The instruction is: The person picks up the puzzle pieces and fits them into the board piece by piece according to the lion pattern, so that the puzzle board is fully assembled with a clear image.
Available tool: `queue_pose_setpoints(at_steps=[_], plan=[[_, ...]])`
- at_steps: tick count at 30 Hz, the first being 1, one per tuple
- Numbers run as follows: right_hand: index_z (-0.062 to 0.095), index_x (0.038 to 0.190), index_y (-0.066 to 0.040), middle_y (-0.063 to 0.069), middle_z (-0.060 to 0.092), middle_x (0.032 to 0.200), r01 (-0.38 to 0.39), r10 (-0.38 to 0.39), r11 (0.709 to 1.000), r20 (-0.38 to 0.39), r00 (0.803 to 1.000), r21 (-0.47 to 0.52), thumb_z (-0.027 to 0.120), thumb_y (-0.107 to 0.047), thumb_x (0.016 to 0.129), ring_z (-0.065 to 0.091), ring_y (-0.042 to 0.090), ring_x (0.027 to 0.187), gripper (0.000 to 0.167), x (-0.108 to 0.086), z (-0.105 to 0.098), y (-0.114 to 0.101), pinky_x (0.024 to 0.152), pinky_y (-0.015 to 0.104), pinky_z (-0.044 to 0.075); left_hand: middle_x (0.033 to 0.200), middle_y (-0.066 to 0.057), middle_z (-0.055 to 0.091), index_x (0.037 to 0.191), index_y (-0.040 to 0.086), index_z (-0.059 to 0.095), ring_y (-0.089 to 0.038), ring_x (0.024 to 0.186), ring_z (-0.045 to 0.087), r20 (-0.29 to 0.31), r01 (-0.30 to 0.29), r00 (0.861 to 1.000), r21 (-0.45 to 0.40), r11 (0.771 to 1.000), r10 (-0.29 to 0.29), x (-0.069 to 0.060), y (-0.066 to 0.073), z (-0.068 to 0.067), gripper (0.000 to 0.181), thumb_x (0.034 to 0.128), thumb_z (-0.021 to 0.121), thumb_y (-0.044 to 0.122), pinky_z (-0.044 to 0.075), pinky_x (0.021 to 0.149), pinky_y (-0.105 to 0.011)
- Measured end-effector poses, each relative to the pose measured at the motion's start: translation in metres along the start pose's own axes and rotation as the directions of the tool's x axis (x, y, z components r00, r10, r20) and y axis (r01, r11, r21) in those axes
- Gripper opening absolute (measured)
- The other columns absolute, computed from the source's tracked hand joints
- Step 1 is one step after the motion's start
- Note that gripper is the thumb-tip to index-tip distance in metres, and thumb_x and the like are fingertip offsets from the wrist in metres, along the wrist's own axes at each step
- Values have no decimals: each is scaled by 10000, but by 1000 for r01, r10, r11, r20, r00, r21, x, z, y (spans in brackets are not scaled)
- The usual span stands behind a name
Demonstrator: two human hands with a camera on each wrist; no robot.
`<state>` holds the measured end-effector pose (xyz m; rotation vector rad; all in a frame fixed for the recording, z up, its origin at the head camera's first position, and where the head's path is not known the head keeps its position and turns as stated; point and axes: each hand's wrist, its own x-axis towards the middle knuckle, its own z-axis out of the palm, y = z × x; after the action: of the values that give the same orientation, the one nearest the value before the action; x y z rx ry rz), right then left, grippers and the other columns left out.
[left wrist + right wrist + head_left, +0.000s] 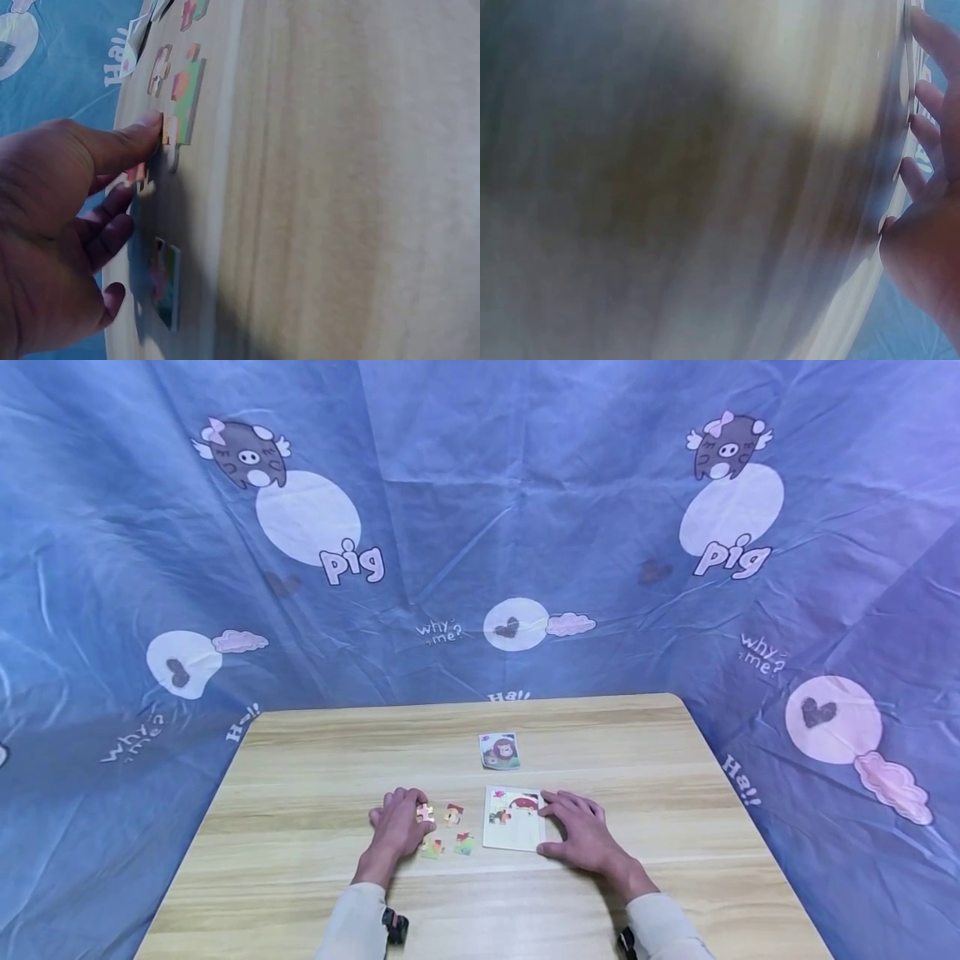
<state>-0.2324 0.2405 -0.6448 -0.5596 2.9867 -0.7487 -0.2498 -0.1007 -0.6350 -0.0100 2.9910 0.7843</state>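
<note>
My left hand (400, 822) is over the left group of jigsaw pieces. Its thumb and index finger pinch a small jigsaw piece (426, 812), close to the tabletop. Loose pieces lie beside it: a red-and-cream piece (453, 814), a green-edged piece (432, 848) and another green one (464, 843). A further colourful piece (166, 289) lies below the fingers in the left wrist view. My right hand (579, 828) rests against the right edge of a white puzzle board (517, 837), fingers at its upper corner, thumb at its lower one. Several fitted pieces cover the board's upper part.
Behind the board lies a small picture card (500, 751) with a cartoon animal. Everything is on a light wooden table (337, 752). A blue printed cloth (450, 543) hangs around its back and sides.
</note>
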Motion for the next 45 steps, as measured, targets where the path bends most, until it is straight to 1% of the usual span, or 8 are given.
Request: queue_pose_setpoints(at_steps=[7,14,20,26,32,36,39,45], plan=[[638,1170,-277,-30,463,1487,-8,8,1000,17,1000,-1,765,-545,695,369,272,1390,560,-1,-1,1,1074,583,189,1010,36,655,1035,242,647,-192,987,554,-58,-21,998,-17,1000,20,-1,-2,2,375,714,819,329,281,870,-483],[643,1162,-273,-24,474,1480,5,-5,1000,0,1000,-11,773,-537,690,385,281,1376,557,-1,-3,-1,1062,593,205,861,78,625,1024,219,659,-182,916,606,-122,-41,992,-86,995,31,0,-2,3,229,811,732,261,300,805,-452],[648,1145,-275,-18,492,1465,15,-16,1000,-29,999,-18,776,-539,682,402,281,1359,549,-1,-2,1,1047,585,217,894,68,701,1021,196,694,-228,954,665,-136,-17,991,-197,980,-10,1,0,2,184,847,710,256,326,775,-408],[650,1138,-268,-20,501,1456,20,-21,1000,-36,999,-14,778,-533,681,409,281,1351,544,-1,-1,2,1038,572,219,796,103,685,888,222,694,-180,871,660,-158,-25,987,-227,974,-12,1,2,-1,68,831,718,250,374,789,-430],[639,1165,-271,-31,474,1479,5,-5,1000,-8,1000,-7,770,-539,692,385,279,1375,559,1,-4,1,1066,569,197,758,103,668,897,208,711,-124,807,631,-160,-16,986,-312,950,-36,-1,7,-5,65,841,711,242,453,879,-439],[634,1170,-270,-28,469,1483,1,-1,1000,-3,1000,-15,764,-544,696,380,281,1379,563,1,-3,1,1072,575,193,800,71,685,929,177,727,-138,820,632,-162,-38,987,-352,935,-21,-2,16,-7,91,861,702,232,478,852,-422],[637,1164,-260,-14,477,1477,6,-6,1000,-9,1000,-6,766,-540,694,386,292,1373,562,0,-2,1,1064,583,196,810,69,683,937,171,729,-137,827,625,-160,-58,987,-351,935,1,-3,22,-7,98,873,689,233,464,865,-434],[644,1146,-253,0,488,1469,15,-15,1000,-22,1000,14,780,-519,685,394,307,1359,549,-1,0,-1,1049,575,197,772,101,660,963,178,731,-91,767,592,-113,-70,993,-343,937,32,-5,36,-2,123,887,670,254,421,893,-452]])
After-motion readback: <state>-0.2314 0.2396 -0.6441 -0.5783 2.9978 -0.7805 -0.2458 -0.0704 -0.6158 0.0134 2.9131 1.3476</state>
